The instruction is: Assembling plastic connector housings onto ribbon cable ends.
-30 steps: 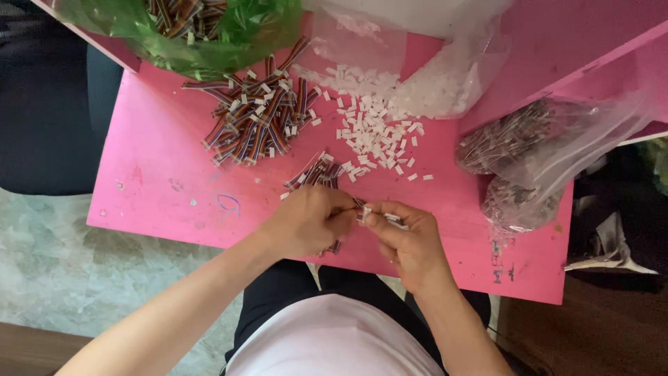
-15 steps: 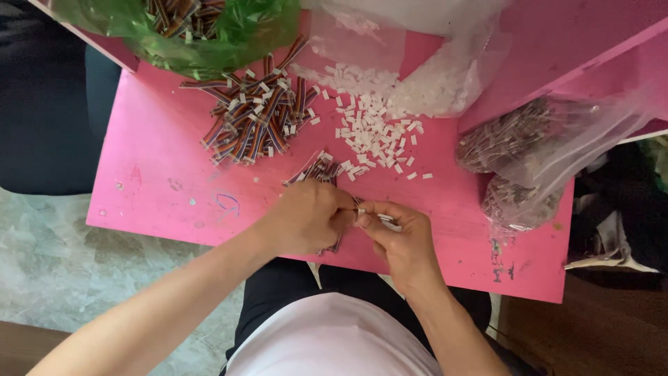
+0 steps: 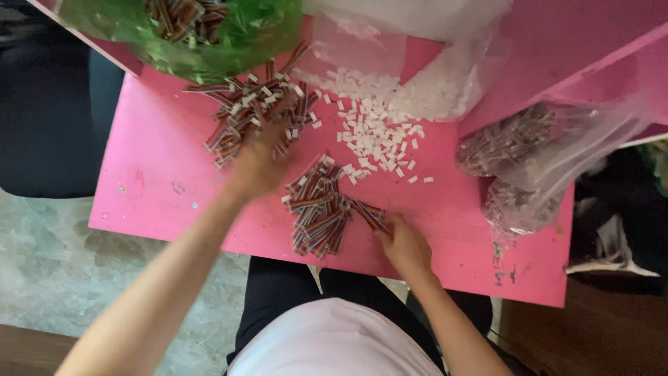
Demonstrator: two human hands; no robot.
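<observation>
My left hand (image 3: 261, 163) is motion-blurred at the near edge of a far pile of rainbow ribbon cables with white ends (image 3: 254, 111); whether it holds anything cannot be made out. My right hand (image 3: 405, 244) rests on the pink table (image 3: 160, 188) near its front edge. Its fingers pinch one ribbon cable (image 3: 367, 213) that lies against the right side of a stacked near pile of cables (image 3: 319, 209). Loose white plastic connectors (image 3: 376, 136) are scattered just beyond that pile.
A green plastic bag of more cables (image 3: 209, 42) sits at the back left. A clear bag of white connectors (image 3: 435, 87) lies at the back middle. Two clear bags of dark small parts (image 3: 518, 150) sit at the right edge. A second pink surface (image 3: 584, 49) overlaps the back right.
Both hands were together at the table's front, working one cable. Now my left hand has swung away to the far pile, and my right hand has set the cable against the near pile.
</observation>
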